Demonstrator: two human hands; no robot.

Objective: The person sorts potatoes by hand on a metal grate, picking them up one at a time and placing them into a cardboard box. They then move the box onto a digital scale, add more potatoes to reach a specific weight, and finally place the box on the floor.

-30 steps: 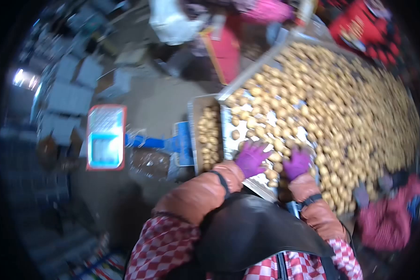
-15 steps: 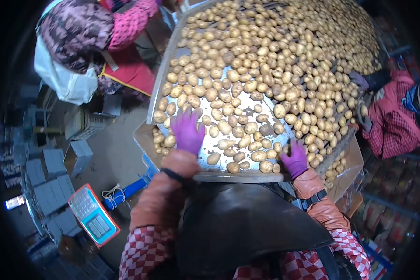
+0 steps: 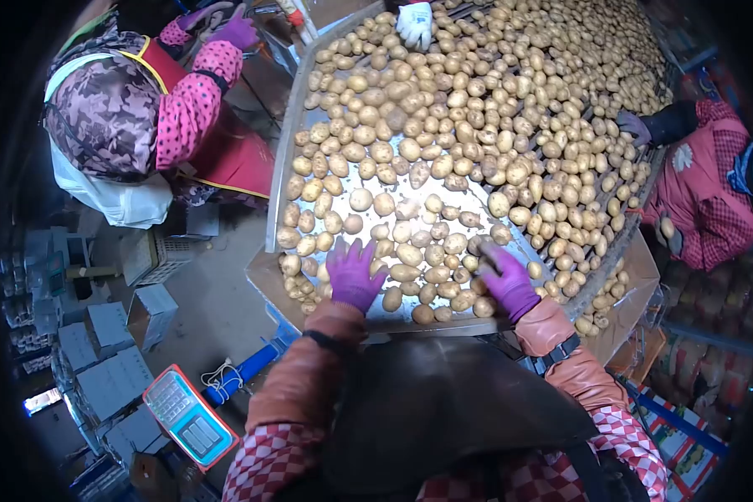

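Note:
Many potatoes (image 3: 510, 100) cover a sloping metal table (image 3: 376, 315) in front of me. My left hand (image 3: 356, 272), in a purple glove, rests at the table's near left with its fingers spread, beside loose potatoes. At the near right, my right hand (image 3: 508, 280), also gloved in purple, touches potatoes, its fingers apart and reaching over a dark one. Neither hand has a potato closed in it. Between the hands, several potatoes lie on the bare metal.
A co-worker (image 3: 117, 117) stands at the left, another (image 3: 703, 184) at the right. A white-gloved hand (image 3: 414, 25) reaches in at the top. Lower left are a scale (image 3: 191, 416) and cardboard boxes (image 3: 119, 381). A carton (image 3: 640, 280) adjoins the table.
My left hand has moved nearer the table's front edge; my right has moved left onto potatoes. A white-gloved hand has appeared at the top. The left co-worker has shifted.

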